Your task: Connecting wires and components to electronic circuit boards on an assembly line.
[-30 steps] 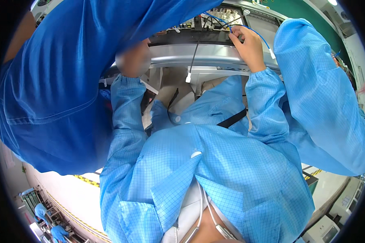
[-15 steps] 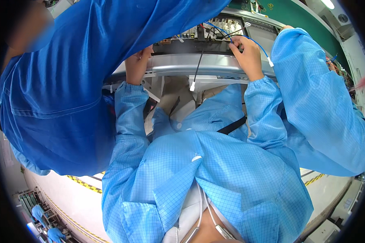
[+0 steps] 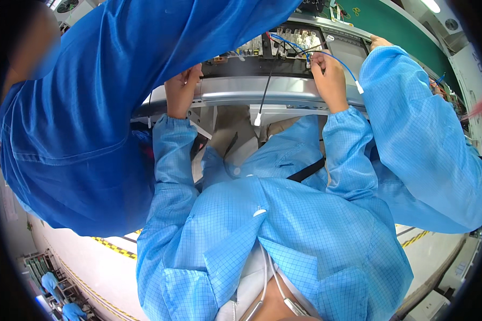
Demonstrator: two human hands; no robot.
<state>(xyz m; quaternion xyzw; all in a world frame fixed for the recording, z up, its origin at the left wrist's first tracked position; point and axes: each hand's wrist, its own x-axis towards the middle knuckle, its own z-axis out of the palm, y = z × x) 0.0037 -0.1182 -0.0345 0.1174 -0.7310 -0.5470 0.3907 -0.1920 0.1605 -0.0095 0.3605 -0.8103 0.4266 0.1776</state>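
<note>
Left hand (image 3: pixel 182 93) at 11 o'clock, fingers curled on grey panel rim (image 3: pixel 251 92); right hand (image 3: pixel 329 80) at 1 o'clock pinching blue wire (image 3: pixel 337 58).

a co-worker's dark blue sleeve (image 3: pixel 144 64) hides the chassis (image 3: pixel 262 91) beyond your left hand (image 3: pixel 182 93); its fingertips stay unseen.

Circuit board (image 3: pixel 284 45) behind metal rail (image 3: pixel 262 91)

pkgs: none seen | labels: none legible in view | signs: none | screens: none | nearest thing: yellow-black hazard tape strips (image 3: pixel 111 247) on floor, lower left & lower right, diagonal stripes, no writing discernible
</note>
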